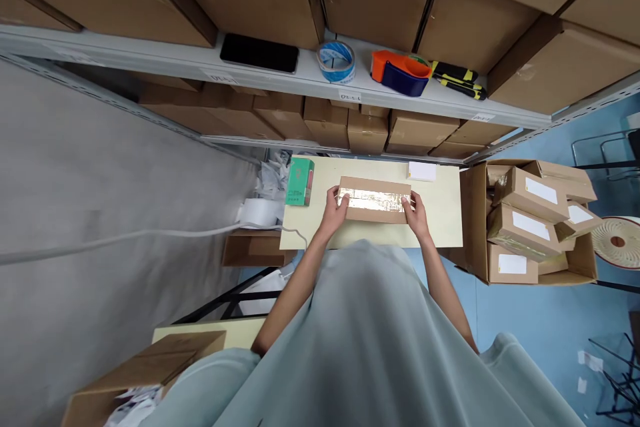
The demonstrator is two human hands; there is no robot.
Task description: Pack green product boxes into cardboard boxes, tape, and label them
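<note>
A long cardboard box (pixel 375 216) lies across the pale yellow table (pixel 443 213), with shiny clear tape running along its top. My left hand (pixel 334 211) grips its left end, thumb on top of the tape. At the opposite end my right hand (pixel 416 213) holds the box the same way, thumb pressed on the top face. The fingers under and behind the ends are partly hidden. Left of my left hand stands a green box (pixel 300 181). Beyond my right hand, near the table's back edge, sits a stack of white labels (pixel 422 171).
Above the table, a shelf (pixel 200 70) holds a phone (pixel 259 53), a blue tape roll (pixel 335 62), an orange and blue tape dispenser (pixel 401 73) and yellow-black cutters (pixel 459 80). At right, a large carton (pixel 475 227) contains several labelled boxes. A cable (pixel 150 233) crosses at left.
</note>
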